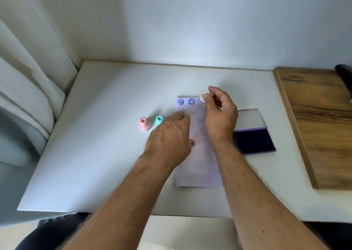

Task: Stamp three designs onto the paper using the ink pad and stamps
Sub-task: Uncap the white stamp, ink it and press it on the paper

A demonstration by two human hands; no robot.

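Note:
A pale lilac strip of paper [198, 154] lies on the white table, with two blue round prints [186, 101] near its far edge. My right hand [219, 112] pinches a small white stamp [202, 98], tilted over the paper's far right corner. My left hand [171, 137] rests flat on the paper's left side, fingers spread. A pink stamp [144, 123] and a teal stamp [158, 120] stand upright left of the paper. The open ink pad [253, 141] lies right of the paper, its dark blue pad facing up and its lid [249, 119] folded back.
The white table [104, 145] meets a wall at the back and curtains [28, 78] at the left. A wooden board [320, 126] lies along the right side, with a dark object [344, 78] at its far end.

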